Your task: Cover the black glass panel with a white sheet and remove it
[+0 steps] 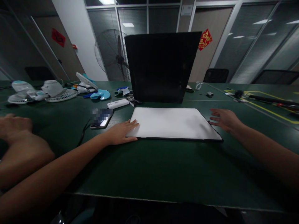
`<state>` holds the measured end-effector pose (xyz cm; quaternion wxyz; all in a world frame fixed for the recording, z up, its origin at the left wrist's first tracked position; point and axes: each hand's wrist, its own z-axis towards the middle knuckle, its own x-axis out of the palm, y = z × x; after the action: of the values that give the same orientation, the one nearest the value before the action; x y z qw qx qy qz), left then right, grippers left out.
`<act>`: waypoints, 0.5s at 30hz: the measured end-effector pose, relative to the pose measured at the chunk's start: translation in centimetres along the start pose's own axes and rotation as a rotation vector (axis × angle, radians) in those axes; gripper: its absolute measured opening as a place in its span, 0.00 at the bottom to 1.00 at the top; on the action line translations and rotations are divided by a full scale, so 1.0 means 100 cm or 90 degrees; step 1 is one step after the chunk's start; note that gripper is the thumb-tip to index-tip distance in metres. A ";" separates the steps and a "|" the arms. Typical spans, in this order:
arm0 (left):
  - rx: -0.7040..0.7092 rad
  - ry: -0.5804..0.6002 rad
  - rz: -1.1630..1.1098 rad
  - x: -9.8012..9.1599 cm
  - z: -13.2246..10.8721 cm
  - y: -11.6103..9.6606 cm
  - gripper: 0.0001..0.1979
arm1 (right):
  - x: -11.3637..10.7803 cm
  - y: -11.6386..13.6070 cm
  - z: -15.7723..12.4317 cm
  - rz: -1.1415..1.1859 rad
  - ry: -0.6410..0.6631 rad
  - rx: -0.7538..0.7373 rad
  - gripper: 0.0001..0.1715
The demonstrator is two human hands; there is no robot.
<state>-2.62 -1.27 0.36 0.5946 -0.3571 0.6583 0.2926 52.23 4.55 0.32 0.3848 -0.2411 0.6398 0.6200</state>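
Note:
A flat white panel with a thin black frame [168,123] lies on the green table in front of me. My left hand [122,132] rests on its left edge, fingers stretched over the white surface and thumb along the near corner. Just off the right edge, my right hand [223,119] is held with its fingers apart and nothing between them; whether a fingertip touches the frame I cannot tell. Behind the panel stands a large black rectangular screen-like sheet [163,67], upright and leaning slightly back.
Left of the panel lie a phone [102,118] and a white power-bank-like block [118,103]. Fan parts [56,90] and a blue fan blade [100,94] sit farther left. Another person's forearm [25,146] rests at the left. Cables and yellow tape lines [268,107] are at right.

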 end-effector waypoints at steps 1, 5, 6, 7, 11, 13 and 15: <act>-0.002 0.002 0.001 0.000 0.000 0.000 0.47 | -0.004 0.002 0.000 0.065 0.011 0.037 0.39; -0.006 0.004 0.003 -0.001 0.001 -0.001 0.48 | -0.015 0.009 -0.002 0.255 0.050 0.144 0.40; -0.006 0.004 0.004 -0.001 0.001 0.000 0.48 | -0.016 0.011 -0.002 0.290 0.059 0.163 0.40; -0.006 0.004 0.004 -0.001 0.001 0.000 0.48 | -0.017 0.012 -0.003 0.319 0.065 0.179 0.41; -0.003 0.005 0.016 -0.002 0.002 -0.001 0.48 | -0.021 0.013 -0.004 0.401 0.073 0.216 0.38; 0.000 0.006 0.023 -0.002 0.002 -0.002 0.47 | -0.024 0.012 -0.003 0.470 0.061 0.241 0.33; 0.006 0.002 0.028 -0.002 0.003 -0.002 0.47 | -0.026 0.010 -0.001 0.581 0.026 0.256 0.25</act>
<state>-2.31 -1.14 0.55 0.5884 -0.3398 0.6688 0.3018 52.96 4.08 3.01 0.1004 0.1301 0.7943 0.5848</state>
